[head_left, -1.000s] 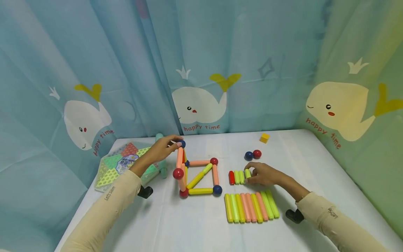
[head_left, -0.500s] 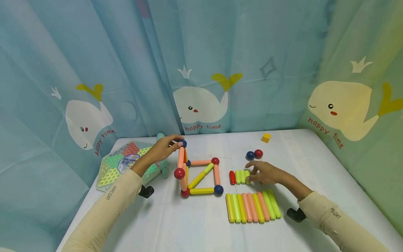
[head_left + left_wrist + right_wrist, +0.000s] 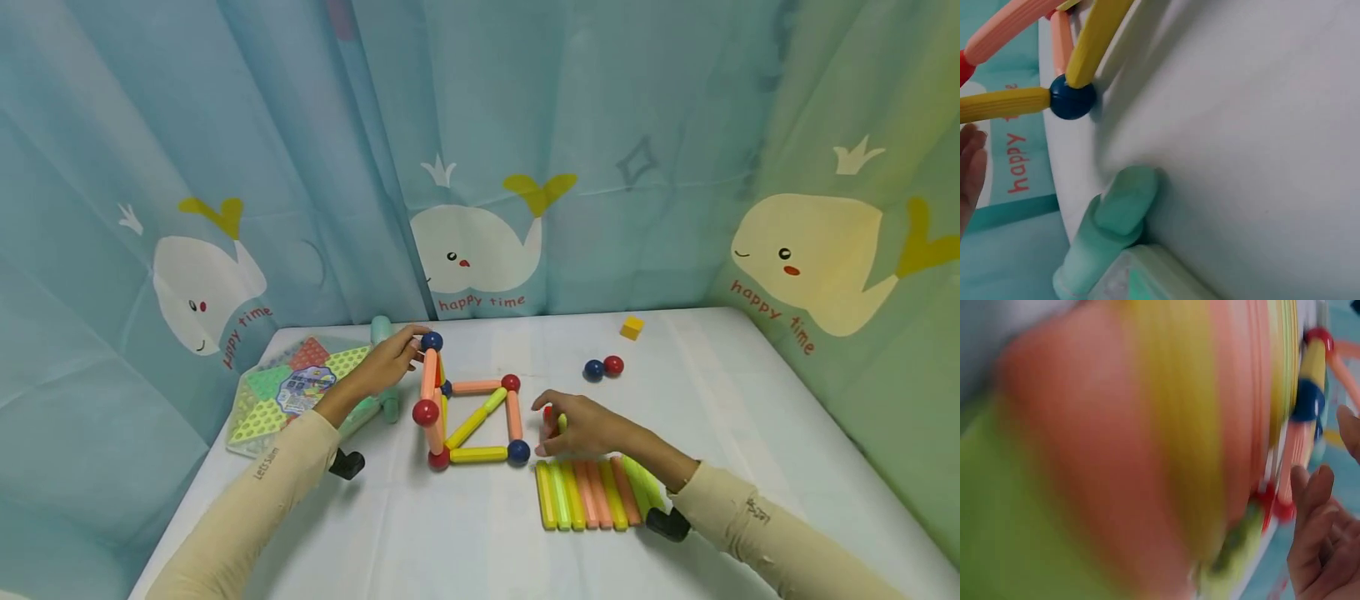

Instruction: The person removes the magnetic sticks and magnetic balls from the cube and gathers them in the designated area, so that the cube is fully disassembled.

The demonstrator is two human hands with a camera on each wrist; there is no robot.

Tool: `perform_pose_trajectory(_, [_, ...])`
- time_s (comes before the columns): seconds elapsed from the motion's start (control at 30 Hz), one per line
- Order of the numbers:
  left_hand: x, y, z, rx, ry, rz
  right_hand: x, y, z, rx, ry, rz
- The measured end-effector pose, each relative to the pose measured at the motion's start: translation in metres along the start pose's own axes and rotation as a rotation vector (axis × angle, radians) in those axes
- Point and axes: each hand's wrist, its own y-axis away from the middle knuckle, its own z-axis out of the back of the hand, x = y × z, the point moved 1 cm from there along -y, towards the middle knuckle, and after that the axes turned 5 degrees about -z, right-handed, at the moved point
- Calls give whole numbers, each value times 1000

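So the right hand [image 3: 591,423] just slid left from the short green sticks [image 3: 562,423] to the red stick [image 3: 547,412], fingers wide, apparently empty, while the left hand [image 3: 386,364] loosened beside the blue ball [image 3: 432,342] topping the frame [image 3: 468,427], towards the desk [image 3: 450,533]'s left edge, which gained nothing new.

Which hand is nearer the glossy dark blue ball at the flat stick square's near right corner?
Right. The right hand is just right of the dark blue ball; the left hand is farther off, back and left, beside the raised blue ball.
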Motion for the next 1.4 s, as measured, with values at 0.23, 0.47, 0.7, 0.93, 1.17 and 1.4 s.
perform_pose_trajectory(0.23, [6,7,-10,89,-61,37,27,-21,-24,38,91,-82])
perform_pose_trajectory(0.47, [14,18,-2,47,-76,39,29,-39,-15,43,143,-113])
perform_pose_trajectory(0.7, [19,39,3,17,-17,1,18,-64,0,29,123,-119])
perform_pose_trajectory(0.93, [15,62,-5,-12,-8,-6,9,-88,10,37,41,-135])
perform_pose_trajectory(1.17, [-2,86,-20,-41,-27,24,8,-101,15,6,-69,-113])
perform_pose_trajectory(1.4, [-20,101,-19,9,-92,28,13,-87,18,-14,-123,56])
